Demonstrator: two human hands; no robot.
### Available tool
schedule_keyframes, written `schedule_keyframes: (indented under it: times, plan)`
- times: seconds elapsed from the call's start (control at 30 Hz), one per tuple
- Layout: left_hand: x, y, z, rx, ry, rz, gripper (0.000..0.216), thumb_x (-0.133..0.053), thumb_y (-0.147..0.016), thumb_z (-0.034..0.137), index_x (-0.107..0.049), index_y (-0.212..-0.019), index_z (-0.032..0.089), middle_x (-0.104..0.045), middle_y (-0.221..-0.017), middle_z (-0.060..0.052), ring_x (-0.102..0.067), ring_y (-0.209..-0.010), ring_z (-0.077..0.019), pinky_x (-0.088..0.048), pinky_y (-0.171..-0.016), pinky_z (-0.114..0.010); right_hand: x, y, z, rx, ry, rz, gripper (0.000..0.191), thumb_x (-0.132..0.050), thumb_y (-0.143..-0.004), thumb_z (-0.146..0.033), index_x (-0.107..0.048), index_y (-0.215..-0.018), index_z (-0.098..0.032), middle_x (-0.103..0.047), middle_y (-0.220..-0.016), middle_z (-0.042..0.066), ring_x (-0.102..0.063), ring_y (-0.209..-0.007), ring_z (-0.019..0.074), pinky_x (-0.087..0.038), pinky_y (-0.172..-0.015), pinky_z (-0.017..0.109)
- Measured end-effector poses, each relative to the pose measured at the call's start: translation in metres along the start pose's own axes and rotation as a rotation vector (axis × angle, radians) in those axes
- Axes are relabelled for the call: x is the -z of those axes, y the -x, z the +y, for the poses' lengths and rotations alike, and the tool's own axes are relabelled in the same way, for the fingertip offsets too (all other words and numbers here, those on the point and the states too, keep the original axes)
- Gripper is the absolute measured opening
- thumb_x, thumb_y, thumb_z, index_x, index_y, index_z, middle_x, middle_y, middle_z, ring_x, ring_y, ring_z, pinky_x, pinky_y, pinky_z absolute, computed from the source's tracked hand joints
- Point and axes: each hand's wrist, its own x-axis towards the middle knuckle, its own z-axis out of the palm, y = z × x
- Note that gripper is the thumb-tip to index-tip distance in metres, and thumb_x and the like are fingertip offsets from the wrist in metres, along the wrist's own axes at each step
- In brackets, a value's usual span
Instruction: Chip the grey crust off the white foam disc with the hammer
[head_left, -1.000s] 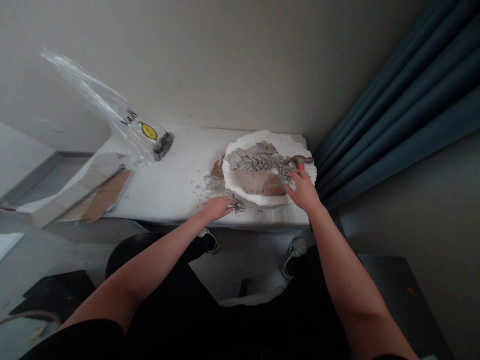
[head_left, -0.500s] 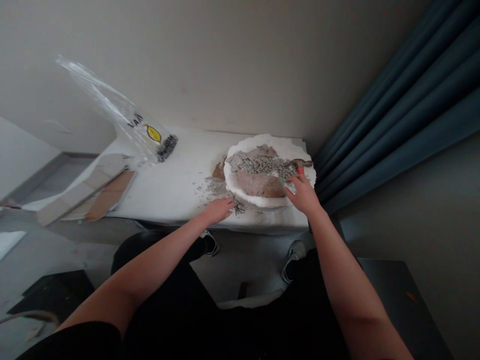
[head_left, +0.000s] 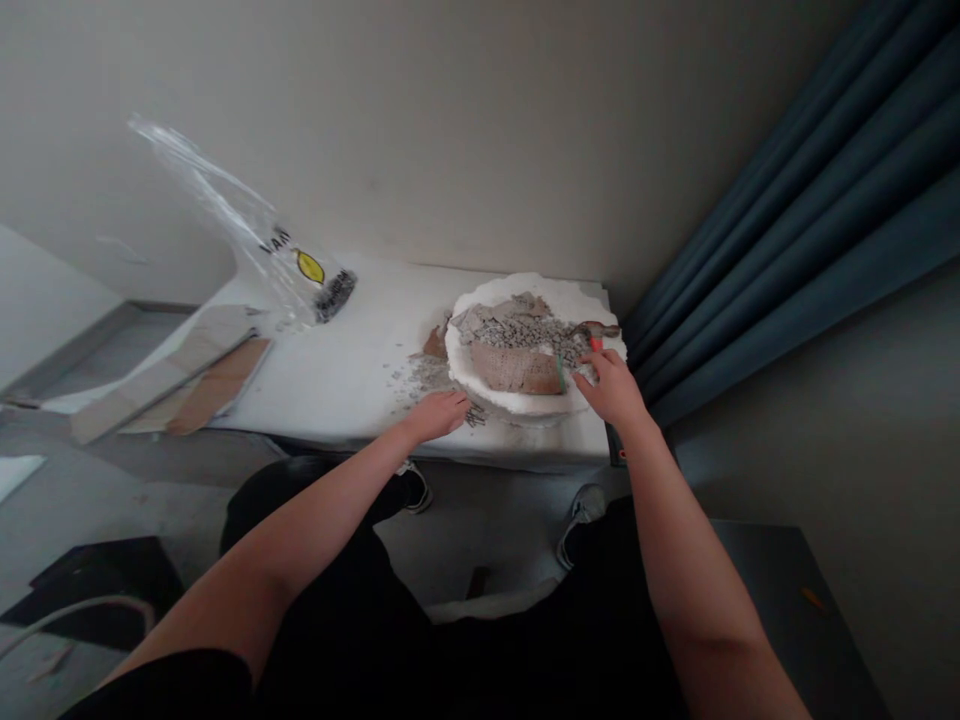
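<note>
My right hand (head_left: 615, 388) is over the right side of a round piece with a thick, rough white rim (head_left: 491, 398). Its thumb and forefinger curl toward each other around a small pale bit too unclear to name. Inside the rim lie grey pebble-like bits (head_left: 517, 333) and a brown, textured curved strip (head_left: 517, 368) with a green end. A dark object with a red part (head_left: 597, 343) lies just beyond my right fingers. My left hand (head_left: 441, 414) rests flat at the table's front, fingers stretched out, beside some thin dark pieces (head_left: 475, 414).
The white-covered table (head_left: 352, 370) stands against a wall. Grey crumbs (head_left: 427, 370) are scattered left of the round piece. A clear printed plastic bag (head_left: 296, 275) stands at the back left, with flat cardboard (head_left: 210, 390) before it. Blue curtains (head_left: 795, 220) hang at the right.
My right hand has drawn slightly away from the strip's green end, to the right relative to it. My left hand stays in nearly the same place. The whole view has shifted a little.
</note>
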Motion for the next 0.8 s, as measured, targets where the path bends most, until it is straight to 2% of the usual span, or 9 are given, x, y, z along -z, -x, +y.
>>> schedule_keyframes:
  times: [0.13, 0.2, 0.3, 0.4, 0.47, 0.57, 0.67, 0.8]
  plan:
    - [0.030, -0.006, 0.021, -0.092, 0.224, 0.023, 0.015, -0.053, -0.090, 0.023, -0.068, -0.089, 0.019, -0.067, -0.084, -0.004, -0.062, -0.079, -0.0168, -0.044, -0.073, -0.027, 0.007, 0.007, 0.011, -0.123, 0.071, -0.084, 0.031, -0.063, -0.086, -0.036, -0.068, -0.108, -0.015, -0.063, -0.102, 0.015, -0.062, -0.089, 0.0274, -0.051, -0.087, 0.042]
    - [0.046, -0.018, 0.036, -0.086, 0.424, 0.091, 0.015, -0.055, -0.090, 0.027, -0.068, -0.088, 0.019, -0.066, -0.079, -0.002, -0.060, -0.073, -0.0139, -0.044, -0.070, -0.025, 0.008, 0.009, 0.007, -0.136, 0.052, -0.072, 0.026, -0.064, -0.084, -0.035, -0.069, -0.101, -0.016, -0.063, -0.095, 0.013, -0.061, -0.083, 0.0251, -0.051, -0.084, 0.041]
    - [0.064, -0.047, 0.058, -0.042, 0.724, 0.251, 0.021, -0.056, -0.091, 0.035, -0.068, -0.089, 0.018, -0.065, -0.086, -0.003, -0.058, -0.071, -0.0120, -0.046, -0.066, -0.024, 0.007, 0.008, -0.014, -0.012, -0.194, -0.038, 0.026, -0.062, -0.087, -0.038, -0.067, -0.103, -0.017, -0.063, -0.087, 0.008, -0.060, -0.075, 0.0199, -0.052, -0.075, 0.035]
    - [0.071, -0.079, 0.073, 0.009, 0.901, 0.362, 0.021, -0.057, -0.091, 0.034, -0.066, -0.087, 0.016, -0.062, -0.085, -0.003, -0.056, -0.070, -0.0119, -0.046, -0.064, -0.024, 0.001, 0.007, -0.039, 0.104, -0.488, -0.106, 0.031, -0.060, -0.091, -0.042, -0.063, -0.112, -0.020, -0.065, -0.086, 0.004, -0.060, -0.071, 0.0166, -0.051, -0.064, 0.028]
    - [0.071, -0.096, 0.077, -0.025, 0.900, 0.368, 0.016, -0.059, -0.089, 0.029, -0.065, -0.083, 0.016, -0.061, -0.083, -0.002, -0.056, -0.070, -0.0121, -0.046, -0.065, -0.025, -0.005, 0.006, -0.048, 0.107, -0.510, -0.059, 0.022, -0.055, -0.094, -0.038, -0.065, -0.101, -0.020, -0.065, -0.085, 0.005, -0.061, -0.072, 0.0166, -0.050, -0.063, 0.028]
    - [0.069, -0.110, 0.076, -0.052, 0.806, 0.349, 0.007, -0.061, -0.084, 0.022, -0.066, -0.084, 0.017, -0.062, -0.084, -0.002, -0.056, -0.074, -0.0130, -0.047, -0.069, -0.027, -0.014, 0.001, -0.050, 0.065, -0.426, -0.021, 0.019, -0.052, -0.094, -0.033, -0.065, -0.087, -0.021, -0.067, -0.084, 0.006, -0.062, -0.074, 0.0184, -0.051, -0.068, 0.031]
    - [0.068, -0.119, 0.068, -0.027, 0.753, 0.322, 0.008, -0.060, -0.084, 0.021, -0.068, -0.086, 0.018, -0.064, -0.085, -0.002, -0.058, -0.075, -0.0140, -0.048, -0.073, -0.029, -0.018, -0.003, -0.046, -0.014, -0.443, -0.056, 0.016, -0.057, -0.092, -0.034, -0.065, -0.095, -0.021, -0.069, -0.086, 0.006, -0.063, -0.075, 0.0184, -0.052, -0.069, 0.031]
    - [0.069, -0.128, 0.051, 0.069, 0.790, 0.359, 0.013, -0.060, -0.086, 0.028, -0.066, -0.083, 0.017, -0.067, -0.081, -0.001, -0.060, -0.073, -0.0132, -0.048, -0.074, -0.027, -0.005, -0.002, -0.028, -0.155, -0.431, 0.009, 0.038, -0.062, -0.088, -0.042, -0.059, -0.119, -0.020, -0.067, -0.084, 0.004, -0.061, -0.069, 0.0167, -0.050, -0.062, 0.028]
